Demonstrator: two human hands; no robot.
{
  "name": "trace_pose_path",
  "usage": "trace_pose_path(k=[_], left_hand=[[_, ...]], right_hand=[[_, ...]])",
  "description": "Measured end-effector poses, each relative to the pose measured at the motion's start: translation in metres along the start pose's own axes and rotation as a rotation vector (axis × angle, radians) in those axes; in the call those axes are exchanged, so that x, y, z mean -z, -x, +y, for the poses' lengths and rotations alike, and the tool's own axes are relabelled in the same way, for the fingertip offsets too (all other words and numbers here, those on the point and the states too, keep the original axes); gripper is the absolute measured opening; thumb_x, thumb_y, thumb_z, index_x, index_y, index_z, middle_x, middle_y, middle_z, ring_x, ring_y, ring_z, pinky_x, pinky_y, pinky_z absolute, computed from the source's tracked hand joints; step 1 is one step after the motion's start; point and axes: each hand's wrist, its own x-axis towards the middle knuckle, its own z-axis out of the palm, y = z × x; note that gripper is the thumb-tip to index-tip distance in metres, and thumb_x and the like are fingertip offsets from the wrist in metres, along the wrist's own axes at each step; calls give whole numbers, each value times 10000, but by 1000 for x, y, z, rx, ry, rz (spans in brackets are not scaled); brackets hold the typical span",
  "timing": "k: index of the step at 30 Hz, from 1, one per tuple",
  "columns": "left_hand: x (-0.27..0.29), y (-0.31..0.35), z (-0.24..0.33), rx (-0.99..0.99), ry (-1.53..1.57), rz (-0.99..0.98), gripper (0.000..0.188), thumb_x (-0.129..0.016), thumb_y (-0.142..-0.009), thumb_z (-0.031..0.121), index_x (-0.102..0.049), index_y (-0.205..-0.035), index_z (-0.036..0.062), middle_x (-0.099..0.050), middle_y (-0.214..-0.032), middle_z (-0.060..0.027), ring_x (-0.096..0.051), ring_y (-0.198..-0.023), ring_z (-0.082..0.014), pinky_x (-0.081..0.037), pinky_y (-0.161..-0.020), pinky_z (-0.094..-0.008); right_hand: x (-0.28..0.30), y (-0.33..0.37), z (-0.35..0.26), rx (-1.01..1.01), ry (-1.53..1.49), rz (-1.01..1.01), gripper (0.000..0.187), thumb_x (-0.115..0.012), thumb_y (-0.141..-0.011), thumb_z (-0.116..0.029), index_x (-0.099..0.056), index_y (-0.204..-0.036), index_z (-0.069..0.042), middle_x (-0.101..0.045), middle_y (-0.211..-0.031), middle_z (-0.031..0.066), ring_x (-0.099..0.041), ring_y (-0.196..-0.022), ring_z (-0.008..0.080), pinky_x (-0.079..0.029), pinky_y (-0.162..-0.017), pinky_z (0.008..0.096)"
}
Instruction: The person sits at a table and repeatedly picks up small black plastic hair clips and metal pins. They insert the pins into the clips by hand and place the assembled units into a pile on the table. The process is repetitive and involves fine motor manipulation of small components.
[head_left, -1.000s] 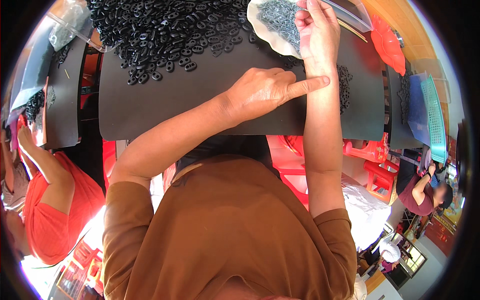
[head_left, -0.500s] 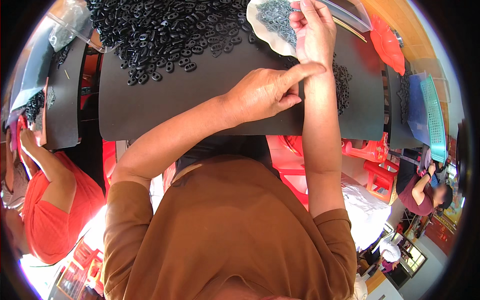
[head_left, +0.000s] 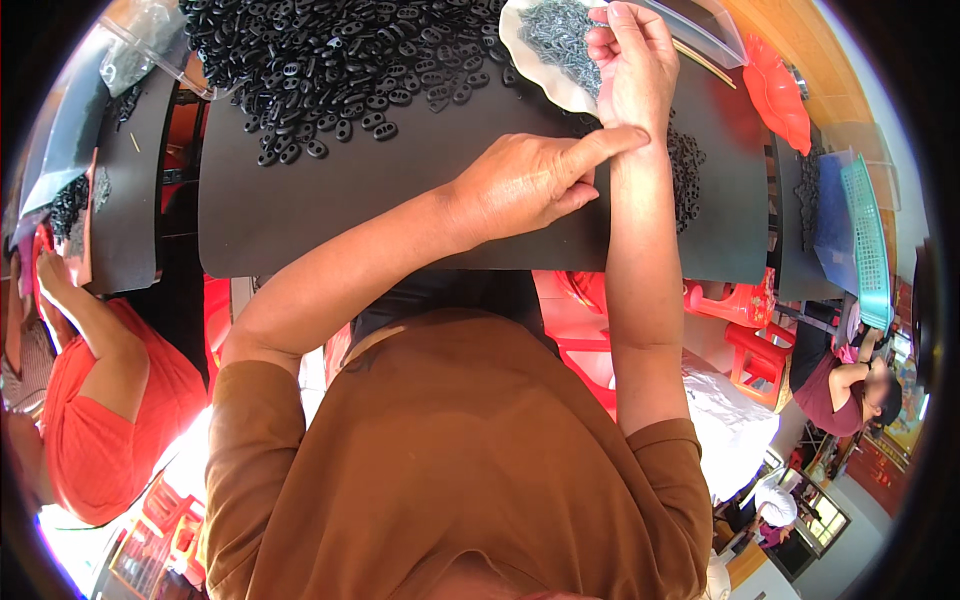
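Observation:
My left hand [head_left: 527, 180] reaches across the table, back of the hand up. Its index finger is stretched out and touches my right wrist; the thumb stands apart below, and the other fingers are mostly hidden. Nothing shows in it. My right hand [head_left: 637, 75] is turned palm side up beside a cream, wavy-rimmed plate [head_left: 521, 58]. Its fingers are curled in near the thumb, and whatever they may hold is hidden. Small grey metal screws [head_left: 563, 40] lie heaped on the plate. To the left spreads a large pile of black two-holed oval plastic pieces [head_left: 330, 60].
Small dark parts [head_left: 687, 175] lie right of my right wrist on the dark table [head_left: 400, 220]. A red wavy-edged dish [head_left: 775, 95] and a teal basket [head_left: 868, 235] are at the right. A person in red [head_left: 110, 410] sits at the left; another [head_left: 845, 390] is at far right.
Both hands keep nearly the same pose; the index finger stays on the wrist. The table things sit slightly lower and to the right in view. The far-right person's arm has shifted.

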Motion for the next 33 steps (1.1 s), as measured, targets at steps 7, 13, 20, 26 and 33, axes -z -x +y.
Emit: trace_pose_path(k=[7, 13, 20, 26, 33], left_hand=[[-3, 4, 3, -101, -71, -72, 719, -685, -819, 18, -377, -1424, 253, -635, -768, -48, -648, -683, -281, -524, -572, -399], [-1, 2, 3, -30, -27, -23, 705, -701, -820, 46, -395, -1422, 250, -661, -792, -35, -661, -701, -257, -538, -592, -381], [4, -2, 2, -51, -85, 38, 724, -706, -815, 47, -393, -1431, 263, -624, -740, -37, -650, -671, -248, -532, -570, -377], [-6, 4, -1, -118, -126, -89, 756, -615, -792, -23, -354, -1427, 293, -578, -750, -58, -617, -635, -268, -506, -498, -374], [-2, 1, 5, -65, -59, -31, 763, -694, -824, 63, -354, -1468, 289, -627, -768, -58, -640, -677, -278, -533, -565, -381]], right_hand=[[3, 0, 0, -37, -63, 21, 89, -596, -978, -138, -602, -912, -80, -601, -811, -4, -530, -651, 61, -403, -574, 191], [2, 0, 0, -68, -88, 17, 78, -598, -978, -143, -597, -932, -81, -602, -821, 3, -532, -654, 71, -414, -589, 203], [1, 0, -1, -118, -112, -44, 81, -598, -982, -153, -594, -948, -79, -603, -824, 6, -534, -656, 75, -417, -586, 205], [3, -2, 2, -137, -187, -83, 77, -609, -978, -150, -598, -958, -76, -621, -829, 14, -559, -677, 78, -436, -600, 197], [-2, 2, -3, -172, -205, -137, 89, -630, -968, -166, -606, -951, -82, -626, -834, 14, -558, -656, 76, -436, -587, 194]])
